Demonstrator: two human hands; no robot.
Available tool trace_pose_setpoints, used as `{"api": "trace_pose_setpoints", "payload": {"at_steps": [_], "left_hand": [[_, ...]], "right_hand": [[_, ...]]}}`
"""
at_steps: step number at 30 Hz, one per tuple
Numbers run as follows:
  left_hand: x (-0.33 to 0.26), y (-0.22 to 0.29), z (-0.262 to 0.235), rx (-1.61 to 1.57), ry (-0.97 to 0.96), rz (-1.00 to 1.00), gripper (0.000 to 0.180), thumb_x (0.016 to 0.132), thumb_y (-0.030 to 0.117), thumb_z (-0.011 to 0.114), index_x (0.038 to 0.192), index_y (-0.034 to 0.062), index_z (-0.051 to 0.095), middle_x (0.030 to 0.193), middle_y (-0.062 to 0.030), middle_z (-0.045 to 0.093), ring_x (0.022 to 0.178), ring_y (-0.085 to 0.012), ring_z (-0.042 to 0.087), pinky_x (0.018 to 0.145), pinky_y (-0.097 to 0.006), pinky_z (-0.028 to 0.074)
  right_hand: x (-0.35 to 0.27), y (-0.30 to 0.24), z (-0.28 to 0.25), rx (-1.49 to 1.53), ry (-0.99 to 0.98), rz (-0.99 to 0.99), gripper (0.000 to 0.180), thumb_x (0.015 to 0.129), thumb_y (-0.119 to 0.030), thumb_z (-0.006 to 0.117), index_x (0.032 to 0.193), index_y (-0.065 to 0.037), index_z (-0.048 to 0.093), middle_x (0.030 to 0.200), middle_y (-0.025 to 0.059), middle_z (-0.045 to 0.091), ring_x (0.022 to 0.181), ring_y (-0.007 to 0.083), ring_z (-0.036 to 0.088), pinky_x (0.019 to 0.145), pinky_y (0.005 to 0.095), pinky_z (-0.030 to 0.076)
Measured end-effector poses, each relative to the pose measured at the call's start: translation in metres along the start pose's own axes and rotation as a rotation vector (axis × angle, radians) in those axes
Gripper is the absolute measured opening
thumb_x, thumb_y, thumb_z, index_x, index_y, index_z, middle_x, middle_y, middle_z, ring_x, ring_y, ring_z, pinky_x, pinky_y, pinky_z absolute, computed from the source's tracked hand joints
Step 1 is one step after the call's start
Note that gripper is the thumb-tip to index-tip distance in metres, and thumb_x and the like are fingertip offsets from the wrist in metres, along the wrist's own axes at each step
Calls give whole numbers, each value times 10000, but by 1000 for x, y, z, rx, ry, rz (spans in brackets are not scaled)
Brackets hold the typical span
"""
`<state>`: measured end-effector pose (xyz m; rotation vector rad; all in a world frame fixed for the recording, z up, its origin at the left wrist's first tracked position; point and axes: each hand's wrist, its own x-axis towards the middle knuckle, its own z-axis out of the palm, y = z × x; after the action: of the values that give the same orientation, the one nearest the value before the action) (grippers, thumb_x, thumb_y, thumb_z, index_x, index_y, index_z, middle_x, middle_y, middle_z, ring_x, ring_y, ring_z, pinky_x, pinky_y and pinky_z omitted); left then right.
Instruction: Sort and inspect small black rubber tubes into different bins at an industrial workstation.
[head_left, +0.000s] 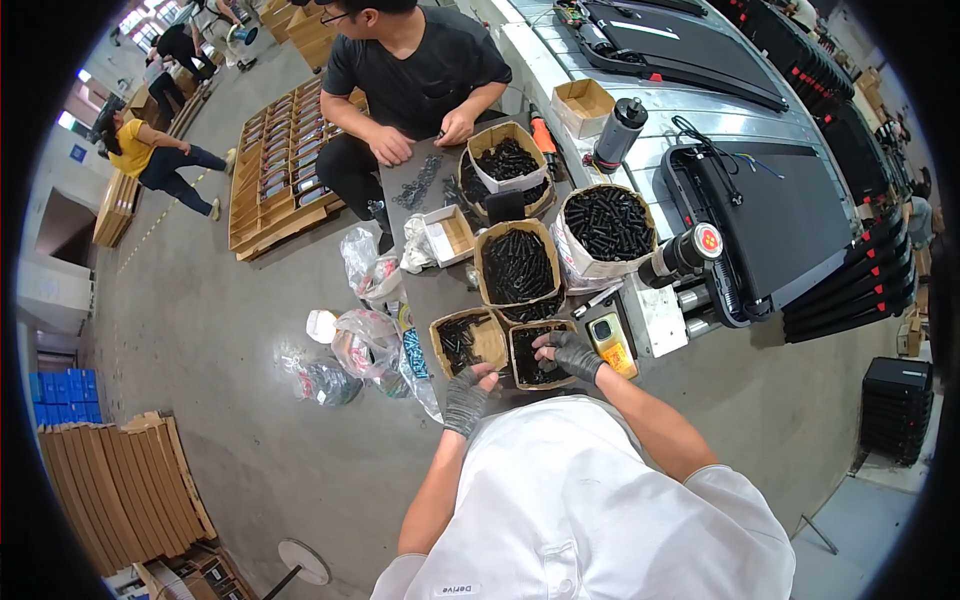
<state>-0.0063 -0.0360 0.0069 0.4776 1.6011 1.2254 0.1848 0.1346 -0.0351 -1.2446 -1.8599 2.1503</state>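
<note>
Both my hands wear grey gloves with bare fingertips. My left hand (466,398) is at the near edge of an open cardboard box (490,335) partly filled with small black screw-like parts (459,343). Its fingers are drawn together; what they hold, if anything, is too small to make out. Over a second, smaller box (516,347) of black parts, my right hand (570,354) reaches in from the right with thumb and fingers bent into a pinch. Whatever lies between those fingertips is hidden. Just beyond stands a larger box (548,236) heaped with black pieces.
A phone (610,340) lies right of my right hand, near a dark cylindrical tool (680,255). Farther back are a full round-cornered box (609,222) and an empty white box (448,236). A co-worker (420,80) sits across the table. Plastic bags (365,342) stand at left.
</note>
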Motion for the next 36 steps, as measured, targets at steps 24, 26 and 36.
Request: {"api": "trace_pose_setpoints", "payload": {"at_steps": [24, 26, 36], "left_hand": [[12, 22, 24, -71, -69, -11, 229, 862, 137, 666, 1063, 27, 668, 876, -21, 670, 742, -106, 610, 656, -254, 507], [8, 27, 25, -80, -75, -48, 233, 863, 142, 669, 1067, 30, 669, 864, -16, 666, 734, -104, 605, 654, -253, 505], [13, 28, 28, -281, -82, -176, 245, 856, 139, 686, 1083, 47, 667, 833, -8, 652, 700, -107, 592, 641, -245, 495]], "right_hand": [[-38, -18, 1, 1052, -301, 141, 430, 925, -196, 550, 1273, 49, 492, 1238, 211, 558, 1119, 277, 581, 993, 389, 472], [-45, -24, 2, 1022, -298, 103, 449, 908, -166, 553, 1291, 54, 470, 1279, 216, 533, 1152, 277, 564, 1009, 386, 460], [-51, -53, 5, 658, -124, -21, 337, 878, -81, 593, 1191, 37, 553, 1154, 158, 623, 1080, 218, 599, 948, 322, 487]]}}
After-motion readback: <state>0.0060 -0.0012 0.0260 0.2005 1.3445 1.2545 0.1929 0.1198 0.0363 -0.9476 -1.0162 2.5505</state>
